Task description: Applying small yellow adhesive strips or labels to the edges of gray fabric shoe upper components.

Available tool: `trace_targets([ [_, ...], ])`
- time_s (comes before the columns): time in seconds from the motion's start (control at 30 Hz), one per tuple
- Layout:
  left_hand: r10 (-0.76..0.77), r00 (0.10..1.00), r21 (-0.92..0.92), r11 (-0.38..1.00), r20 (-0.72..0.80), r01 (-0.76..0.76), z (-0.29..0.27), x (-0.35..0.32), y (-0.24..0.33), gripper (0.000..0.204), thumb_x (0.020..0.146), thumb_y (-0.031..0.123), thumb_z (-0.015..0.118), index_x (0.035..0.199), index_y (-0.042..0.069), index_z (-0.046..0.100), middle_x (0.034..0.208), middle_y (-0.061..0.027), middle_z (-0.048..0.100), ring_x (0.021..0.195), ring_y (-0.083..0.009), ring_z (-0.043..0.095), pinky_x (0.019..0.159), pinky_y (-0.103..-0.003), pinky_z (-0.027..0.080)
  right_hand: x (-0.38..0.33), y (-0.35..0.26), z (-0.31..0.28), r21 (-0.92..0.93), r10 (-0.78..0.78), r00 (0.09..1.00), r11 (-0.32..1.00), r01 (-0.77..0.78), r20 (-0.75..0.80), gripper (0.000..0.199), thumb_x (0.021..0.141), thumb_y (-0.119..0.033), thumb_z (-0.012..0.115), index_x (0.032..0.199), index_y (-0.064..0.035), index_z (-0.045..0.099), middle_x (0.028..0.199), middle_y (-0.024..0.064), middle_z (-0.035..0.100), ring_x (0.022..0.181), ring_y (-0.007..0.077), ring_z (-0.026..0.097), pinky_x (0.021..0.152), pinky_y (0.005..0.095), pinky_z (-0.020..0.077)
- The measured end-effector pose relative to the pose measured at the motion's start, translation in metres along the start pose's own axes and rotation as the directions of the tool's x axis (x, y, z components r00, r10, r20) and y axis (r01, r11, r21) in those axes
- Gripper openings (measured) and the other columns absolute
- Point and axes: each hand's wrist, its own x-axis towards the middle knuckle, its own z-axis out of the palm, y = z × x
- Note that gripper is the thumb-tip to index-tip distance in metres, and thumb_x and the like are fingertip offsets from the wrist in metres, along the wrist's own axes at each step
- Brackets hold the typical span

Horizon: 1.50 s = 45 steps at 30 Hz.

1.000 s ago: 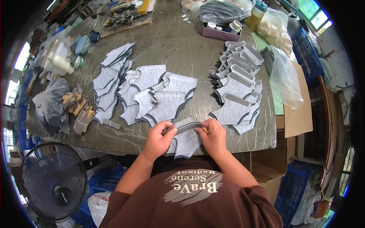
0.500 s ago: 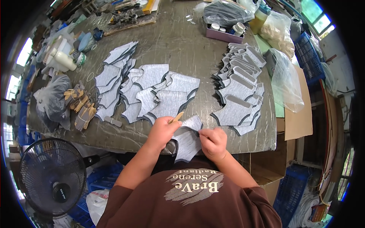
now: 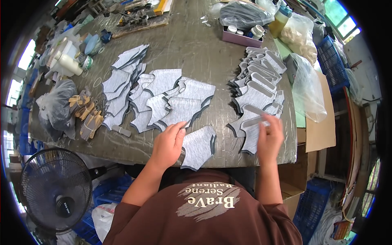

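My left hand is closed in a pinch at the table's front edge, with the dark end of a narrow strip showing between thumb and fingers. Just right of it, a grey cut-out piece with dark edges lies flat at the edge. On the right, my right hand, slightly smeared by motion, pinches the near end of another grey cut-out piece. That piece bears a darker grey strip and lies askew over the near end of the right-hand pile.
Overlapping grey pieces lie in rows at centre-left. Bundles of tan strips sit beside a plastic bag. A fan stands at the lower left. A purple box with small jars is at the back; cardboard hangs at right.
The piece held between both hands now lies on the table edge. My right hand has moved right to the pile and shifted its nearest piece. The strip in my left hand has turned.
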Motion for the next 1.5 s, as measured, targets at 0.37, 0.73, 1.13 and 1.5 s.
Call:
trace_targets([
  [0.37, 0.293, 0.950, 0.092, 0.949, 0.110, -0.303, -0.003, -0.009, 0.031, 0.041, 0.083, 0.007, 0.059, 0.124, 0.013, 0.059, 0.069, -0.0068, 0.048, 0.057, -0.0259, 0.052, 0.052, -0.037, 0.042, -0.033, -0.067, 0.048, 0.500, 0.134, 0.643, 0.518, -0.694, 0.754, 0.013, 0.089, -0.012, 0.062, 0.089, 0.0002, 0.066, 0.075, 0.0006, 0.065, 0.063, 0.0048, 0.053, 0.057, 0.0222, 0.0444],
  [0.73, 0.317, 0.941, 0.097, 0.939, 0.116, -0.329, 0.001, -0.010, 0.033, 0.043, 0.081, 0.002, 0.060, 0.123, 0.011, 0.058, 0.067, -0.0090, 0.045, 0.054, -0.0282, 0.048, 0.049, -0.038, 0.040, -0.035, -0.069, 0.044, 0.514, 0.139, 0.659, 0.516, -0.686, 0.740, 0.013, 0.090, -0.012, 0.063, 0.087, -0.0002, 0.065, 0.076, -0.0005, 0.064, 0.067, 0.0027, 0.051, 0.059, 0.0185, 0.0405],
  [1.13, 0.177, 0.965, -0.443, 0.893, 0.193, -0.075, 0.000, -0.014, 0.021, 0.042, 0.089, 0.014, 0.060, 0.129, 0.004, 0.053, 0.088, -0.0068, 0.053, 0.067, -0.0116, 0.045, 0.059, -0.025, 0.039, -0.042, -0.063, 0.050, 0.652, 0.039, 0.695, 0.310, -0.692, 0.718, 0.012, 0.094, -0.009, 0.049, 0.083, -0.0042, 0.050, 0.072, -0.0043, 0.049, 0.066, 0.0036, 0.043, 0.057, 0.0209, 0.0369],
  [1.5, 0.069, 0.997, -0.313, 0.947, -0.026, -0.074, -0.016, -0.012, 0.008, 0.012, 0.074, -0.004, 0.071, 0.083, 0.001, 0.065, 0.077, -0.0046, 0.061, 0.066, -0.0122, 0.056, 0.057, -0.025, 0.044, -0.033, -0.042, 0.060, 0.716, 0.206, 0.687, -0.244, -0.654, 0.697, 0.011, 0.094, -0.007, 0.041, 0.086, -0.0055, 0.048, 0.085, 0.0082, 0.058, 0.057, 0.0084, 0.044, 0.045, 0.0223, 0.0337],
])
